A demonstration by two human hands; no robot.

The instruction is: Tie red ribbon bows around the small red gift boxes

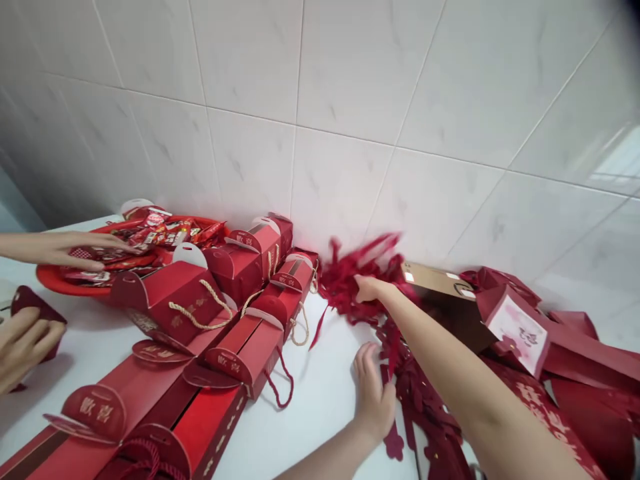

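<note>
My right hand (371, 289) is closed on a blurred bunch of red ribbons (350, 270) near the wall. Closer to me, my left hand (374, 393) rests low over the white table, thumb apart from the fingers, beside dangling dark red strips. More dark red ribbon strips with flower-shaped ends (417, 393) lie beneath my right forearm. To the left stand rows of red gift boxes (250, 343) with rope handles.
Another person's hand (95, 248) reaches over a red tray (47, 277) of wrapped sweets, and their other hand (30, 340) holds a dark red piece. At right are an open brown carton (435, 280) and red bags (575, 347). A tiled wall (340, 180) runs behind.
</note>
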